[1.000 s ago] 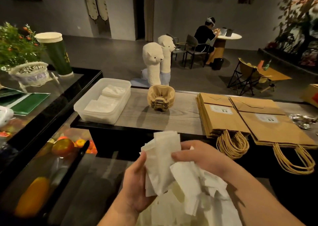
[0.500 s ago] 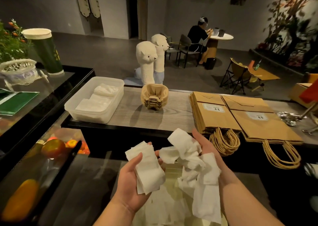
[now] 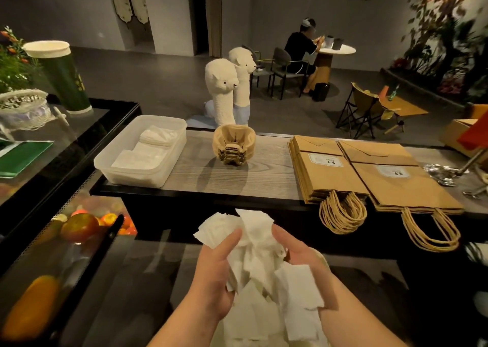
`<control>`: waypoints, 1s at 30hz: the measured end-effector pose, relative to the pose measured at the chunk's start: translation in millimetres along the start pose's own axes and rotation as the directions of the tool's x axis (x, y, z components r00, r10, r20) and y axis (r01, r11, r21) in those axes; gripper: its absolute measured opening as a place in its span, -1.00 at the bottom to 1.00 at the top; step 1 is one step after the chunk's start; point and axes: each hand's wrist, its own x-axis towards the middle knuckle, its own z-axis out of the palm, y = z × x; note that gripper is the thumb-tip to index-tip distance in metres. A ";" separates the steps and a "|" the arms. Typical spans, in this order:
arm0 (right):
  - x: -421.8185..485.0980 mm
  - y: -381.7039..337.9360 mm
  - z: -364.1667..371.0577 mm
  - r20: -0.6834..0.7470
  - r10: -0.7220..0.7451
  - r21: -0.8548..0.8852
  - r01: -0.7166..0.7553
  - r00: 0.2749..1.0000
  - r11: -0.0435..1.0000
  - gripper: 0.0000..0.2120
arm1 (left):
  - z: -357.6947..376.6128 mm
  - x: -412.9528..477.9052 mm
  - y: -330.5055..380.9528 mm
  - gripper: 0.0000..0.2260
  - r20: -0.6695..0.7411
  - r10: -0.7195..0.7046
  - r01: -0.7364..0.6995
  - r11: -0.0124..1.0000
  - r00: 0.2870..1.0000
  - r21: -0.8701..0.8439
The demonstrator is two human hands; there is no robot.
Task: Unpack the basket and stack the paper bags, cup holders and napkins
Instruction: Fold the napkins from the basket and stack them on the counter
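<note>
Right now the left hand (image 3: 215,275) and the right hand (image 3: 299,254) both curl round a messy bunch of napkins (image 3: 254,237), low in front of the counter (image 3: 264,177). Loose ones hang down, so some could slip and fall before reaching the tub (image 3: 137,179)

Place: a café, I'd say
My counter (image 3: 264,172): takeaway paper bags (image 3: 330,172), cup holders (image 3: 233,146), a napkin tub (image 3: 132,180)
Left of me: glass case (image 3: 87,262) of fruit (image 3: 79,226)
Beyond: a person (image 3: 301,48) seated at a round table (image 3: 335,49)
</note>
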 end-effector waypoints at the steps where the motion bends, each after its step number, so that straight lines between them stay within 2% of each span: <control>1: -3.5 6.6 -1.8 0.012 0.012 -0.002 -0.012 1.000 1.000 -0.68 | 0.2 2.3 -1.5 -0.69 -0.054 -0.002 0.004 1.000 0.999 0.029; 4: -8.9 19.4 -4.6 -0.001 -0.078 -0.019 0.078 0.997 0.997 -0.75 | 1.0 5.5 -3.0 -0.74 -0.184 -0.032 0.042 0.998 0.982 0.053; 6: -6.0 21.0 -1.7 -0.052 -0.103 -0.047 0.101 0.993 0.994 -0.90 | 1.5 7.0 -2.8 -0.76 -0.241 -0.036 0.054 0.996 0.970 0.069; 11: 2.1 25.1 -1.6 -0.098 -0.168 -0.124 0.156 0.981 0.980 -0.88 | 1.2 14.6 -2.3 -0.83 -0.334 -0.027 0.066 0.992 0.942 0.104; 14: 3.5 20.6 -2.5 -0.191 -0.226 -0.120 0.206 0.955 0.971 -0.82 | -0.5 17.3 0.7 -0.85 -0.359 -0.043 0.089 0.990 0.932 0.112; 16: 6.7 18.1 -7.3 -0.216 -0.232 -0.100 0.215 0.949 0.971 -0.87 | -0.4 18.3 4.1 -0.87 -0.363 -0.059 0.103 0.989 0.930 0.102; 19: 12.8 14.6 -12.5 -0.230 -0.280 -0.088 0.266 0.932 0.960 -0.94 | 1.2 19.6 10.4 -0.85 -0.331 -0.102 0.129 0.990 0.938 0.063; 22: 15.5 10.4 -15.3 -0.258 -0.298 -0.061 0.293 0.919 0.954 -0.90 | 3.6 19.6 13.2 -0.85 -0.288 -0.122 0.140 0.989 0.950 0.043; 25: 14.6 8.4 -16.5 -0.163 -0.229 0.029 0.236 0.960 0.971 -0.85 | 4.3 19.0 14.8 -0.84 -0.261 -0.140 0.154 0.988 0.955 0.032; 28: 13.2 10.2 -25.5 -0.026 -0.058 0.185 0.062 0.998 0.981 -0.63 | 2.7 16.9 17.0 -0.80 -0.212 -0.140 0.143 0.990 0.967 -0.002; 30: 9.1 11.9 -27.1 0.068 0.035 0.201 -0.048 0.997 0.979 -0.61 | 0.6 14.8 17.5 -0.77 -0.149 -0.114 0.117 0.993 0.982 0.013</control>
